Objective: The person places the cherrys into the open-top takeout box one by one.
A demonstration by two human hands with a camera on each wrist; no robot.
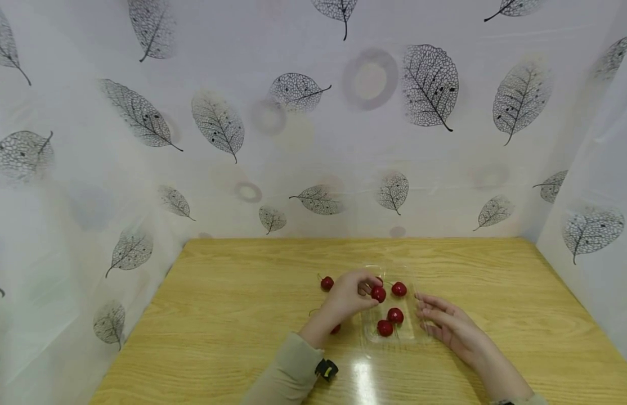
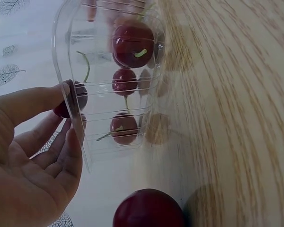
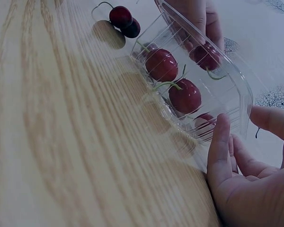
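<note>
A clear plastic container (image 1: 412, 333) stands on the wooden table (image 1: 232, 315) and holds three red cherries, one of them (image 1: 395, 315) near its middle. My left hand (image 1: 370, 289) pinches another cherry (image 1: 378, 293) over the container's left rim; in the left wrist view this cherry (image 2: 72, 97) sits between thumb and fingers at the clear wall (image 2: 66, 42). My right hand (image 1: 426, 309) lies with straight fingers against the container's right side, and its thumb (image 3: 220, 142) touches the wall (image 3: 239, 82). A cherry inside (image 3: 184, 96) shows its green stem.
Loose cherries lie on the table left of the container: one (image 1: 327, 283) at the far left, one (image 1: 336, 329) by my left wrist, also seen close up (image 2: 149, 209). Leaf-patterned white sheets (image 1: 293, 140) wall in the table at back and sides.
</note>
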